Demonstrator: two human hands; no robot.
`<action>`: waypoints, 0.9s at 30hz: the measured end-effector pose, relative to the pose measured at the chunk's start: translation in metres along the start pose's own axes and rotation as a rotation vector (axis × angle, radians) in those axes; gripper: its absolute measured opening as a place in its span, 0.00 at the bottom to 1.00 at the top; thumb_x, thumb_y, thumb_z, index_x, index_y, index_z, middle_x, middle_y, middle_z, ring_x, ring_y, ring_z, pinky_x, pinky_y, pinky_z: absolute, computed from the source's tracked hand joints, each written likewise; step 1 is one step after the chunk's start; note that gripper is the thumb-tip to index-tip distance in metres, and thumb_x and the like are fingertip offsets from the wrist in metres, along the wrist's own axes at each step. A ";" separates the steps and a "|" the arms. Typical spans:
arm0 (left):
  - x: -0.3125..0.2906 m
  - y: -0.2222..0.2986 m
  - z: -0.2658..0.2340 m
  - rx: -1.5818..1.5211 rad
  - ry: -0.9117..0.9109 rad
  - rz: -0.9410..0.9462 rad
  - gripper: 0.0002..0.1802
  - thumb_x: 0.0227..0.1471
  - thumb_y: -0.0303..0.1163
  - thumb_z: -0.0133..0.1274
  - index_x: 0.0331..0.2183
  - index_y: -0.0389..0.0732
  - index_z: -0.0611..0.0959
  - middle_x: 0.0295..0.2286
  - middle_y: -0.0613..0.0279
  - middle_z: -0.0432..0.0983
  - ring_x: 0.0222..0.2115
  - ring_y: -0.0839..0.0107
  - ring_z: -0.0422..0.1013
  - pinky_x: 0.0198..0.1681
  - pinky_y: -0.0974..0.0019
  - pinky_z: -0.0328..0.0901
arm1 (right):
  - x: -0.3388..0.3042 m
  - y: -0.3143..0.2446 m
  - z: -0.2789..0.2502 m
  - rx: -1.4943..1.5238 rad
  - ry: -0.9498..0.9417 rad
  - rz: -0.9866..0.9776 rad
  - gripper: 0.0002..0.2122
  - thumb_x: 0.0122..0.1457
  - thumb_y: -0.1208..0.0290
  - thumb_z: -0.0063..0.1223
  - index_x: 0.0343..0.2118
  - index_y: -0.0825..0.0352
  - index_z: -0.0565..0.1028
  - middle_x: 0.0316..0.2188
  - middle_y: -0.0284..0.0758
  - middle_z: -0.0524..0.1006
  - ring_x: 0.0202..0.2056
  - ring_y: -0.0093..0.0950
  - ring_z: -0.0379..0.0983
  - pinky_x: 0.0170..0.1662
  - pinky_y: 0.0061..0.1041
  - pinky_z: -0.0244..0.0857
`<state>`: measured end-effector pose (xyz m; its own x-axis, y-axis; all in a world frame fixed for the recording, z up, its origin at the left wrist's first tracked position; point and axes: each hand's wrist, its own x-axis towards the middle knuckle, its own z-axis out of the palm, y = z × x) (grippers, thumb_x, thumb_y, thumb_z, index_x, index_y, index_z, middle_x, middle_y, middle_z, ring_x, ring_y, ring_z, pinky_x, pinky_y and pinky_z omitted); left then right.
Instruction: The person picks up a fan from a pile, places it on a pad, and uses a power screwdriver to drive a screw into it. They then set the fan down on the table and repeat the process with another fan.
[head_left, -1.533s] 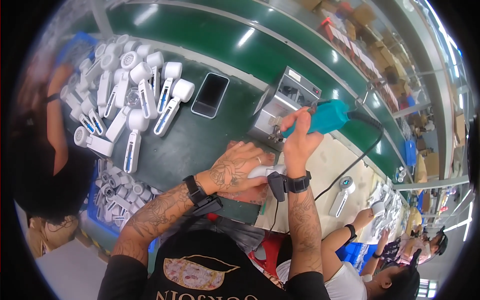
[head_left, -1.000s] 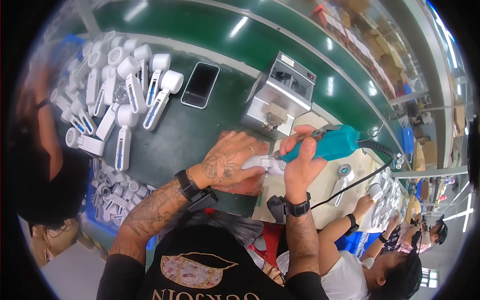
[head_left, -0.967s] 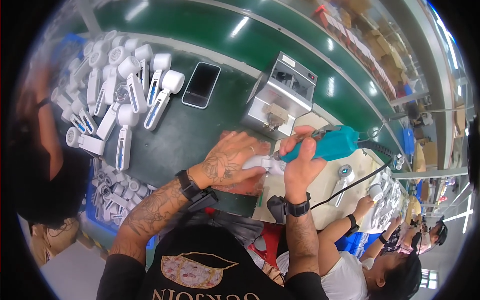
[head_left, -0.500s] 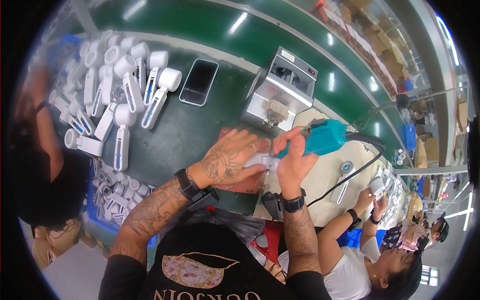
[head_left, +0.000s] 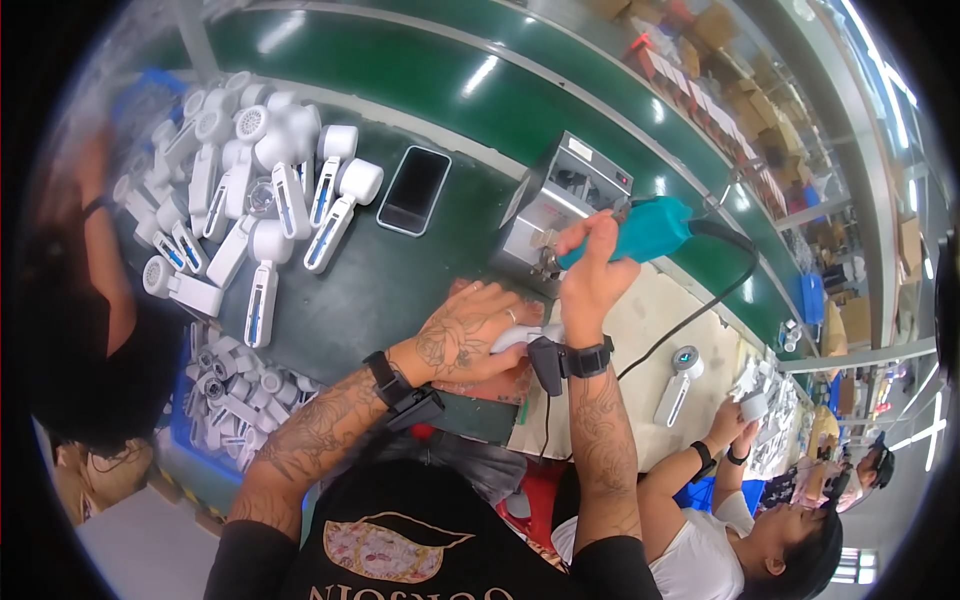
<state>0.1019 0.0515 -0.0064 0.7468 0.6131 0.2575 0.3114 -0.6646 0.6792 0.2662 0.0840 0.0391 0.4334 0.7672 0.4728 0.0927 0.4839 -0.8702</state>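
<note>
My left hand (head_left: 468, 335) presses a white plastic piece (head_left: 515, 338) onto a reddish-brown pad (head_left: 490, 387), fingers wrapped over it; most of the piece is hidden. In my right hand (head_left: 592, 290) is a teal electric screwdriver (head_left: 648, 236), gripped near its front end, with a black cord at its back. The screwdriver's front end is at the face of a grey metal screw feeder (head_left: 565, 195). Whether the bit touches the feeder cannot be made out.
White handheld fans (head_left: 265, 245) are heaped at the left, beside a phone (head_left: 415, 190). Below them a blue crate (head_left: 185, 425) holds small white parts. One fan (head_left: 680, 385) lies on the beige board at right. Co-workers sit on both sides; the right one handles a white part (head_left: 753, 405).
My right hand has lifted the screwdriver away from the white piece, up to the screw feeder. My left hand stays on the piece. The whole view has shifted slightly.
</note>
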 end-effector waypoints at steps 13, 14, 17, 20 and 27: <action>0.000 -0.006 0.005 0.036 0.120 0.041 0.22 0.49 0.38 0.55 0.48 0.46 0.79 0.42 0.61 0.73 0.45 0.58 0.68 0.52 0.52 0.61 | -0.067 -0.055 -0.036 0.020 -0.066 0.157 0.26 0.60 0.47 0.56 0.39 0.73 0.69 0.20 0.34 0.68 0.21 0.26 0.66 0.25 0.25 0.61; -0.001 -0.006 0.005 0.038 0.116 0.020 0.20 0.49 0.38 0.55 0.46 0.47 0.80 0.42 0.62 0.74 0.44 0.58 0.69 0.52 0.52 0.61 | -0.070 -0.055 -0.035 0.018 -0.061 0.172 0.27 0.60 0.47 0.55 0.39 0.73 0.69 0.20 0.34 0.68 0.21 0.26 0.66 0.25 0.25 0.61; -0.004 -0.007 0.009 0.055 0.146 0.017 0.20 0.49 0.38 0.55 0.46 0.47 0.80 0.43 0.63 0.74 0.45 0.59 0.69 0.53 0.53 0.61 | -0.072 -0.052 -0.035 -0.001 -0.049 0.190 0.27 0.60 0.46 0.56 0.38 0.73 0.69 0.20 0.35 0.69 0.21 0.26 0.66 0.25 0.25 0.61; 0.000 -0.002 0.009 0.028 0.110 0.023 0.21 0.49 0.38 0.54 0.47 0.47 0.80 0.43 0.63 0.74 0.44 0.59 0.69 0.53 0.53 0.60 | -0.075 -0.053 -0.041 0.017 -0.041 0.198 0.26 0.60 0.46 0.56 0.37 0.72 0.68 0.20 0.35 0.69 0.21 0.27 0.67 0.26 0.26 0.61; 0.002 -0.004 0.010 0.057 0.085 0.035 0.23 0.50 0.36 0.54 0.50 0.46 0.78 0.44 0.62 0.73 0.45 0.58 0.68 0.53 0.54 0.60 | -0.081 -0.033 -0.042 0.095 -0.047 0.175 0.23 0.61 0.50 0.55 0.35 0.70 0.66 0.20 0.35 0.68 0.21 0.26 0.66 0.26 0.26 0.62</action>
<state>0.1076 0.0514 -0.0157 0.7059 0.6216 0.3396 0.3205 -0.7079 0.6294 0.2657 -0.0119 0.0236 0.3929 0.8608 0.3235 -0.0665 0.3775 -0.9236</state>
